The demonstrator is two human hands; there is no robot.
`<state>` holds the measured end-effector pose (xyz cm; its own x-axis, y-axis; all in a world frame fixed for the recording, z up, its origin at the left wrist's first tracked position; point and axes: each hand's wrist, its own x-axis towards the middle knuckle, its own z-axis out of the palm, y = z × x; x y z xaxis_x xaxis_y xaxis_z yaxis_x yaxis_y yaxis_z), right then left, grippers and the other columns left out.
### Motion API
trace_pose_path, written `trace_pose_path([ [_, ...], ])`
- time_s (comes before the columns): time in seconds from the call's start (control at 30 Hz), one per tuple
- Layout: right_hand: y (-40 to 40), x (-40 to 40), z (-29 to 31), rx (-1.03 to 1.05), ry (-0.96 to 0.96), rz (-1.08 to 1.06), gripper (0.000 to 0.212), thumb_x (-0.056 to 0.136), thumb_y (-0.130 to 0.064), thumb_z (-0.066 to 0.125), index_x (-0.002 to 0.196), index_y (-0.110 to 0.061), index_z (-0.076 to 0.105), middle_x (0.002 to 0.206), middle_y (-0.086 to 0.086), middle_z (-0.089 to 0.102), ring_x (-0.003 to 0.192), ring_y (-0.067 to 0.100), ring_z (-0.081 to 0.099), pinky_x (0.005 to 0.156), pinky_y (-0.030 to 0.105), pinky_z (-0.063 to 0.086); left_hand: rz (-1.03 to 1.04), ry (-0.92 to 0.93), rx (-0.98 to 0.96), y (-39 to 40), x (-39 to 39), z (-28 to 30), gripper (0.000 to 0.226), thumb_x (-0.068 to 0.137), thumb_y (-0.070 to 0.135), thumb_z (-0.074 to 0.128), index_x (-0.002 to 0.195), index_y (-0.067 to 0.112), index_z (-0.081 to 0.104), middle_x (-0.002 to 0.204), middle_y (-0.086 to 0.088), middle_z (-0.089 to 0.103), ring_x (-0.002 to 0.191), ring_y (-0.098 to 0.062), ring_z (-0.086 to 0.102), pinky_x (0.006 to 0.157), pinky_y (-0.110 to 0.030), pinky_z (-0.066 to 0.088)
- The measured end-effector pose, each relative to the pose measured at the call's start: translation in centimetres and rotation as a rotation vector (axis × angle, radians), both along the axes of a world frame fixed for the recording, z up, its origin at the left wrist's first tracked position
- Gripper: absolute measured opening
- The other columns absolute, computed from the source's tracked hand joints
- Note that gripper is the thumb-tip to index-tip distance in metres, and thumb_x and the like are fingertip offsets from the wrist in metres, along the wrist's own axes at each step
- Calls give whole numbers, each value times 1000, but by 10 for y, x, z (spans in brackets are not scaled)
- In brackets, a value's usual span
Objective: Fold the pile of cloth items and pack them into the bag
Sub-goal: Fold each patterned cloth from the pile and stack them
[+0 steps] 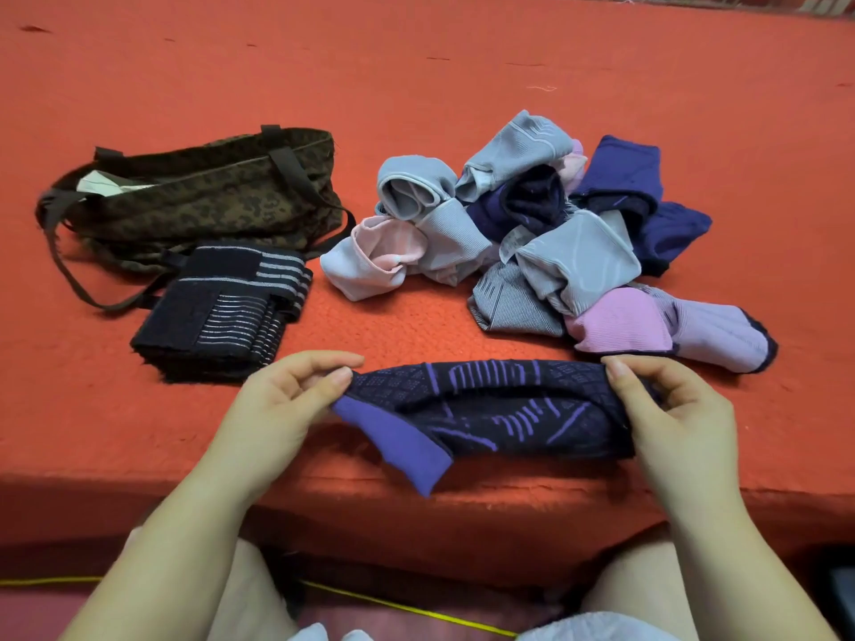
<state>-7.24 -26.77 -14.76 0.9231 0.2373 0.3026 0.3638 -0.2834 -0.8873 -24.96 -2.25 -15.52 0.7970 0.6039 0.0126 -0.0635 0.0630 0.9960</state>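
A dark navy cloth with purple line patterns and a purple band [486,414] is stretched between both hands just above the near edge of the red surface. My left hand [287,400] pinches its left end. My right hand [666,404] pinches its right end. Behind it lies a loose pile of grey, pink and dark blue cloth items [546,233]. The brown camouflage bag [203,201] lies at the left with its mouth open and something white inside. A folded stack of dark striped cloths [222,312] sits in front of the bag.
The red carpeted surface [416,76] stretches far back and to both sides. Its front edge drops off just under my hands. A yellow cord [407,606] runs across the floor below, between my knees.
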Motion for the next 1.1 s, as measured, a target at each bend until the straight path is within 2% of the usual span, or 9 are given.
trace_pose_path([
  [0.1,1,0,4,-21,48,47,15,86,-17,67,75,-26,68,70,-21,69,62,-6,58,65,8,44,-46,-44,-113,6,-4,3,59,43,55,88,90,20,75,73,-5,66,65,-11,65,59,-23,55],
  [0.2,7,1,3,-136,110,98,11,83,-21,71,73,-23,68,68,-17,69,60,-5,58,63,11,44,-76,85,-78,4,0,0,27,74,29,76,98,18,68,76,-9,66,68,-10,65,65,-20,53],
  [0.27,14,0,-1,-220,122,112,10,82,-25,72,74,-23,67,70,-14,70,67,-3,61,68,17,43,25,242,301,1,5,-7,18,89,13,63,102,25,63,91,0,67,84,-4,63,80,-10,46],
  [0.37,21,-8,-2,-331,-36,100,12,84,-29,69,92,-21,67,92,-9,66,91,9,60,78,12,36,77,182,828,-11,0,-5,24,86,38,55,109,31,58,111,17,58,106,10,50,94,-3,30],
  [0.5,26,-29,-3,-357,-451,271,32,81,-42,61,100,-18,67,109,-3,62,114,17,52,105,32,32,-133,60,1002,-26,-16,-6,31,78,50,63,101,29,66,112,17,61,110,3,52,99,-14,33],
  [0.63,37,-51,-22,-430,-471,498,35,79,-51,59,99,-25,69,110,-6,65,125,14,46,113,41,22,-228,173,1078,-33,-22,-28,49,73,63,63,107,28,64,116,14,60,113,-3,52,108,-22,27],
  [0.77,42,-55,-32,-468,-441,518,31,80,-51,55,87,-25,69,96,-11,68,111,9,55,110,40,26,-166,183,1071,-40,-16,-30,33,82,52,57,99,24,64,99,15,63,101,-6,55,100,-30,35],
  [0.87,43,-55,-25,-434,-403,465,31,84,-48,51,80,-21,67,76,-10,67,86,11,58,108,23,27,-82,157,1020,-41,-12,-22,29,84,51,54,97,26,64,95,18,63,95,-2,56,100,-36,35],
  [1.1,47,-56,2,-277,-220,395,32,80,-54,49,79,-27,65,74,-13,66,67,3,59,65,25,45,-73,49,1093,-59,4,6,41,76,52,65,106,25,60,103,15,62,97,-4,58,101,-26,37],
])
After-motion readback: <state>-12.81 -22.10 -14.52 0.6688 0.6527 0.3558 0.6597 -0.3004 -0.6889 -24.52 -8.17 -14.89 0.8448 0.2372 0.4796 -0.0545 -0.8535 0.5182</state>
